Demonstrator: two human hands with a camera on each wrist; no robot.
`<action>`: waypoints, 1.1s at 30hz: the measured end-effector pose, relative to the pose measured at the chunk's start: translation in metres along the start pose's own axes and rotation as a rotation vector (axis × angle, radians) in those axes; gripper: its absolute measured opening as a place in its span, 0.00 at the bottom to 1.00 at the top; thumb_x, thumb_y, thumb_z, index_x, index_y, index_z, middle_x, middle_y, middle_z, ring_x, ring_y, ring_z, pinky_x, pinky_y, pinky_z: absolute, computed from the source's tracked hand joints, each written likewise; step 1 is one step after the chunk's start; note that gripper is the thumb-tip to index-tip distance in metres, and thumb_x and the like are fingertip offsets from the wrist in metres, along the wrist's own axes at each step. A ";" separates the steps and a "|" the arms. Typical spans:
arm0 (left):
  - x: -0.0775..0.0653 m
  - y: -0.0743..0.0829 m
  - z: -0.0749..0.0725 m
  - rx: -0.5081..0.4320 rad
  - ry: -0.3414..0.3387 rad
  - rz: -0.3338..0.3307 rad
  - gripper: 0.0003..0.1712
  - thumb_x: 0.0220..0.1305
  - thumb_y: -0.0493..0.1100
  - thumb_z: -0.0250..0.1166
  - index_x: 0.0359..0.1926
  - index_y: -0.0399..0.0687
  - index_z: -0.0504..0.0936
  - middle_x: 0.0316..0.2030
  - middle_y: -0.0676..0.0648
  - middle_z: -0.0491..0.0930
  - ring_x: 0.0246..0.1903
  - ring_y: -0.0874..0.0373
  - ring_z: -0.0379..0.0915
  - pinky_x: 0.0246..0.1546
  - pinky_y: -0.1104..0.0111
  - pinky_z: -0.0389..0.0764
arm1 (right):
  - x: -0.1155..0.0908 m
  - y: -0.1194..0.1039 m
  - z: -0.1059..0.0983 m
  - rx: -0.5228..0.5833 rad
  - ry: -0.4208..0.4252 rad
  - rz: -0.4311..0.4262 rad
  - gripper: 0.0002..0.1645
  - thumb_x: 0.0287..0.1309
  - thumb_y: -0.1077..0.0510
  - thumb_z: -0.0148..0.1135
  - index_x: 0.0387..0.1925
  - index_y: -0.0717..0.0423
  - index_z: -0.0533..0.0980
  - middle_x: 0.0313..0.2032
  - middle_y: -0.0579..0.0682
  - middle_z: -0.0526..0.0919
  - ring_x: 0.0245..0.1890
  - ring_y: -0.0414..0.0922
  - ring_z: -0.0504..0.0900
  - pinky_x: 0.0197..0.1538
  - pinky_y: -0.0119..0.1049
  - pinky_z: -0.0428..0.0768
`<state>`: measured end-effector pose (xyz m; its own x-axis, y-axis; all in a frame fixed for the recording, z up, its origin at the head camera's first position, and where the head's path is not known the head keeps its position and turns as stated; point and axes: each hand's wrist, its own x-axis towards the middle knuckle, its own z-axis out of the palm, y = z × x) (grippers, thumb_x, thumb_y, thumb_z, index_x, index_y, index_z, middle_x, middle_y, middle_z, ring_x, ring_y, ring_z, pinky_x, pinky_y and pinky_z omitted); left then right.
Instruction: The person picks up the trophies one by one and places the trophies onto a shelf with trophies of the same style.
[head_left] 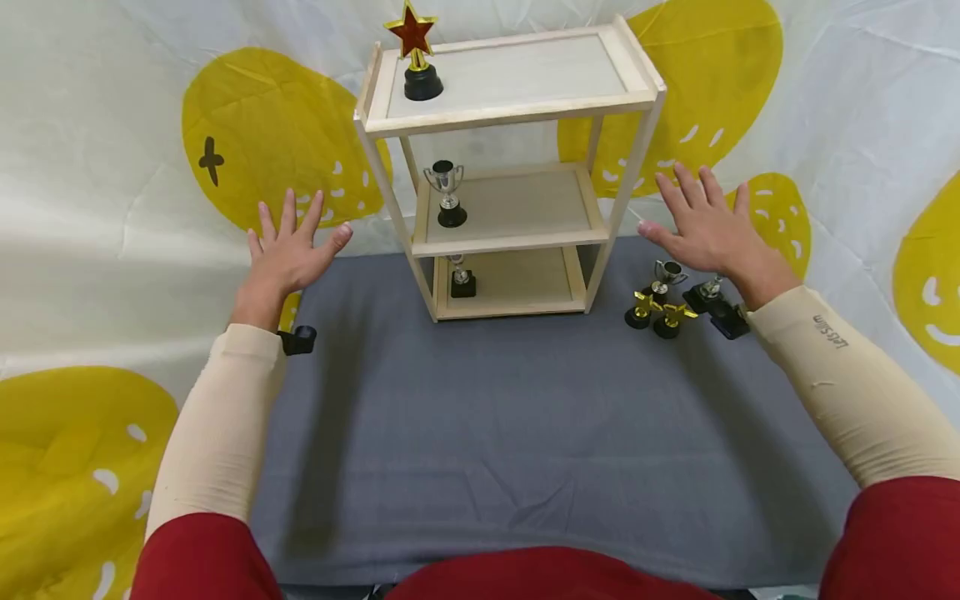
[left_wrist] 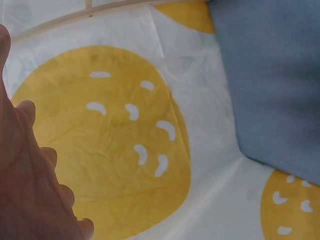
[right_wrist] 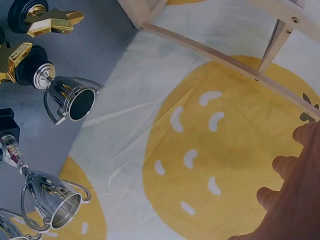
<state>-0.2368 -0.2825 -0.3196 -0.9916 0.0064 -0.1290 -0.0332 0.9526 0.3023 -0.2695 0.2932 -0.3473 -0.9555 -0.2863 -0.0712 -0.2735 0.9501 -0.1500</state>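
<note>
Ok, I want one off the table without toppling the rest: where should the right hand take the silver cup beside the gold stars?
Probably by the stem, just above the black base. The silver cup stands upright behind the gold star trophies, so the right hand had best come from above and behind; its bowl is wider and has handles.

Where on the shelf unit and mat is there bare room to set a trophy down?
Each shelf of the wooden shelf unit is bare right of its single trophy. The grey mat is open in front; crowded only at the trophy cluster below the right hand.

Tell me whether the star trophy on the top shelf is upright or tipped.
Upright. The star trophy stands on its black base at the left end of the wooden shelf unit's top shelf, star pointing up, with neither hand touching it.
</note>
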 end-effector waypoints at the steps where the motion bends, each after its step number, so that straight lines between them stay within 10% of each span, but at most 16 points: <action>1: 0.000 0.000 -0.001 0.001 0.002 0.001 0.49 0.59 0.85 0.29 0.75 0.77 0.25 0.74 0.53 0.09 0.70 0.37 -0.01 0.66 0.29 0.16 | 0.000 0.000 -0.001 -0.002 0.000 0.000 0.52 0.66 0.23 0.28 0.78 0.43 0.26 0.77 0.50 0.19 0.75 0.66 0.20 0.62 0.80 0.19; 33: -0.004 0.009 0.014 -0.064 0.010 0.051 0.50 0.59 0.84 0.33 0.74 0.79 0.23 0.74 0.53 0.10 0.74 0.34 0.08 0.69 0.30 0.21 | -0.010 -0.009 0.016 0.047 0.018 -0.030 0.52 0.67 0.24 0.32 0.78 0.42 0.27 0.78 0.52 0.22 0.77 0.64 0.24 0.65 0.79 0.20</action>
<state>-0.2315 -0.2693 -0.3294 -0.9934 0.0516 -0.1027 0.0103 0.9299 0.3677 -0.2554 0.2853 -0.3607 -0.9489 -0.3118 -0.0485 -0.2969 0.9341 -0.1982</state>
